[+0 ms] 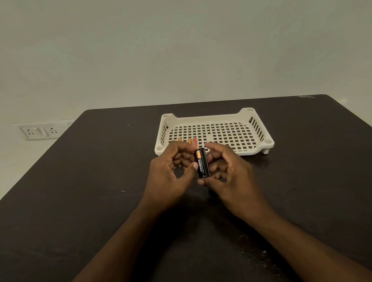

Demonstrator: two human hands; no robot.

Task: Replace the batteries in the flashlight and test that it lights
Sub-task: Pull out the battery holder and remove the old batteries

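An upright Duracell battery, copper end up, is held above the dark table between both hands. A black cylindrical piece sits against its right side; I cannot tell what that piece is. My left hand presses its thumb on the battery's left side, fingers curled behind. My right hand pinches from the right, forefinger on top and thumb underneath. Three more batteries with orange ends lie in the front left of the white tray, partly hidden by my fingers. No whole flashlight is visible.
The perforated white tray stands just beyond my hands, near the table's far edge. A wall socket plate is on the wall at the left. The table ends close behind the tray, against a plain wall.
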